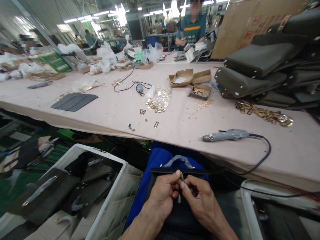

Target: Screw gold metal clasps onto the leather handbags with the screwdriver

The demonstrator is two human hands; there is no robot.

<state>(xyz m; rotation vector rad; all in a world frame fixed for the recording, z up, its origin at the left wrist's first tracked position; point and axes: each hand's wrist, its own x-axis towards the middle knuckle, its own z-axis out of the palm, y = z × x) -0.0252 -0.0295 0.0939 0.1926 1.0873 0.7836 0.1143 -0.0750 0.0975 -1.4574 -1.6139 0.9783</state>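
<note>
Head view: dark bag [181, 216] before pinkish worktable [183, 121], strip-lit workshop [136, 26] behind.

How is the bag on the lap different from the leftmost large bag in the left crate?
The lap bag looks nearly black; the crate bag looks dark olive-gray. The lap bag's handle arches up; the crate bag's handle lies flatter, nearly straight. The left hand and right hand are over the lap bag; neither touches the crate bag. Both handles seem wrapped in clear film.
</note>
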